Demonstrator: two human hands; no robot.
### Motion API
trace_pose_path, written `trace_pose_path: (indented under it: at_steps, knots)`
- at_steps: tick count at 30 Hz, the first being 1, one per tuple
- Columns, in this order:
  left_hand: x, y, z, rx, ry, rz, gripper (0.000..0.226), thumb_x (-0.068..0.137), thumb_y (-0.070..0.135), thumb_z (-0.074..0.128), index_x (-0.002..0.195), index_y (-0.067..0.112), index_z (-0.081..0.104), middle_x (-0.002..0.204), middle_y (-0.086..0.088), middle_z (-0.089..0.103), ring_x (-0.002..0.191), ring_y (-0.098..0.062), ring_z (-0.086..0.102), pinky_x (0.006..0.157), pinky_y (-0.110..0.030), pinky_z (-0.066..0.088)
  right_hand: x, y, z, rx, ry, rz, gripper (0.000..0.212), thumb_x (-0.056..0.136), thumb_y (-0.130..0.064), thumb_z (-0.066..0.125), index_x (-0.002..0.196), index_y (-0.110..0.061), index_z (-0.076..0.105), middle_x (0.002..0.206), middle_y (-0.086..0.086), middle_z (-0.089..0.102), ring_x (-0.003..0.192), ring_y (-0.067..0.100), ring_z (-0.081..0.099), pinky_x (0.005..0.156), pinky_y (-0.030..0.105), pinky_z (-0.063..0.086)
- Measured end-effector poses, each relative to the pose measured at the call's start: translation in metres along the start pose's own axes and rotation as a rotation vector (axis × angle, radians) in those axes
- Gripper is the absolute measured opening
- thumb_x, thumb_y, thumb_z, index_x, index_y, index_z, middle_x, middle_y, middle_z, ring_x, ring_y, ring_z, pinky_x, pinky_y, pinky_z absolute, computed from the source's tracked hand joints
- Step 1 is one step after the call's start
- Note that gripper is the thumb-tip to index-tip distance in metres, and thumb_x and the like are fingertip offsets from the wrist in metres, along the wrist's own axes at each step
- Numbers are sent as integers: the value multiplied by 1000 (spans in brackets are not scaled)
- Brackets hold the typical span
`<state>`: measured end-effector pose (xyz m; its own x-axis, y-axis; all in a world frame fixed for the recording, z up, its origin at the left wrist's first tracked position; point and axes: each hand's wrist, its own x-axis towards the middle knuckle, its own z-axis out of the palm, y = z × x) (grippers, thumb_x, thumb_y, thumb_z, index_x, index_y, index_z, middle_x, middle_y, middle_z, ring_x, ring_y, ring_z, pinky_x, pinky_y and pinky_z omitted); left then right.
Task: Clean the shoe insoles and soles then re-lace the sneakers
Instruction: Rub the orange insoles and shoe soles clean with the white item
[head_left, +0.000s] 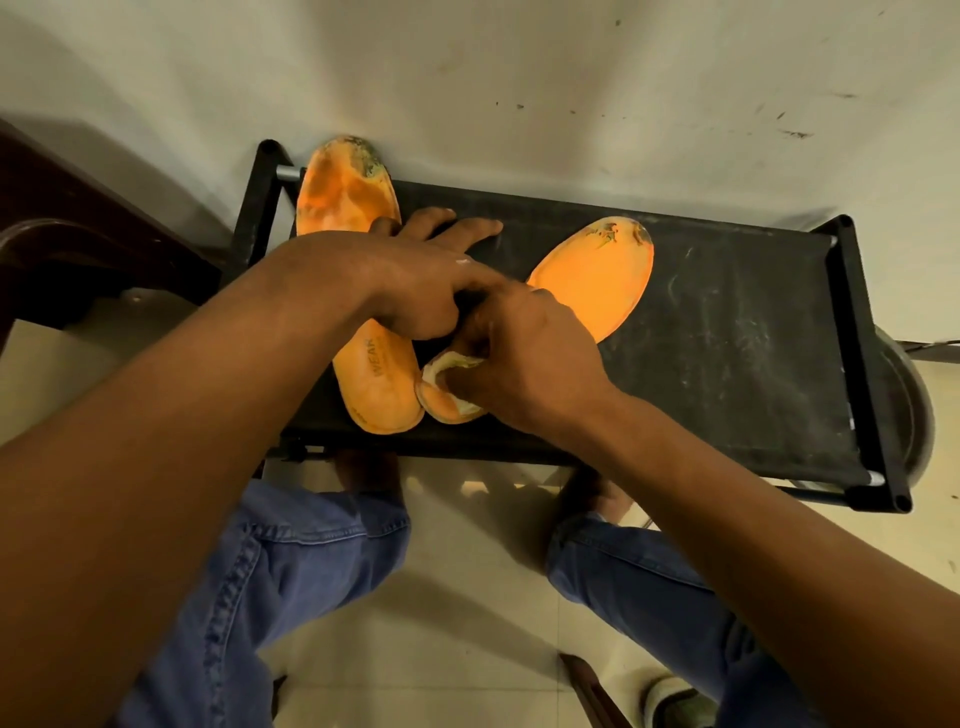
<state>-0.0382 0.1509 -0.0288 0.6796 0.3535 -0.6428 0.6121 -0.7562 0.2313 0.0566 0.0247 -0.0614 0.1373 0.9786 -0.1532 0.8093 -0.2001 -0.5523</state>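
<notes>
Two orange insoles lie on a black fabric-topped rack (727, 332). The left insole (345, 195) has dark worn patches at its toe and printed letters near its heel. The right insole (597, 275) also shows dirt at its toe. My left hand (415, 270) lies flat across the left insole's middle, fingers spread, pressing it down. My right hand (519, 358) is closed on a crumpled whitish cloth (447, 374) that touches the heel end of the right insole. No sneakers or laces are clearly in view.
The rack stands against a scuffed white wall (571, 78). Dark wooden furniture (78, 244) is at the left and a round dark object (909, 410) at the rack's right end. My knees in blue jeans (291, 571) are below, over a tiled floor. A whitish shoe-like object (675, 701) sits bottom right.
</notes>
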Motion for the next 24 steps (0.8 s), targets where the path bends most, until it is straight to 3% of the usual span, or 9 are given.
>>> trace_pose_path:
  at_steps: [5,11,16,24]
  knots:
    - [-5,-6,-5,-49,-6,42,78,98,15,56,141,72,26,164,25,-14,153,-18,-17,122,-58,-5,-3,-10,7,-15,-128,-152,17,78,-35,76,86,-20,78,87,-1,73,81,21,65,63,43,56]
    - [-5,-9,-4,-1,57,56,90,86,13,70,140,72,30,164,25,-9,153,-20,-11,121,-57,1,-11,-15,9,-150,-42,-205,15,80,-36,72,88,-24,76,85,-1,71,79,21,64,60,40,56]
    - [-3,-4,0,26,68,50,96,82,15,76,143,69,27,165,21,-9,153,-24,-11,121,-60,3,-8,-12,-11,-167,-227,-222,21,81,-36,74,98,-25,77,98,-2,70,89,22,65,67,41,58]
    - [-3,-4,0,38,63,36,98,80,16,79,143,68,25,164,21,-10,153,-24,-13,121,-61,3,-12,-17,0,-234,-121,-210,26,84,-40,70,107,-27,73,101,-1,70,89,23,66,67,40,58]
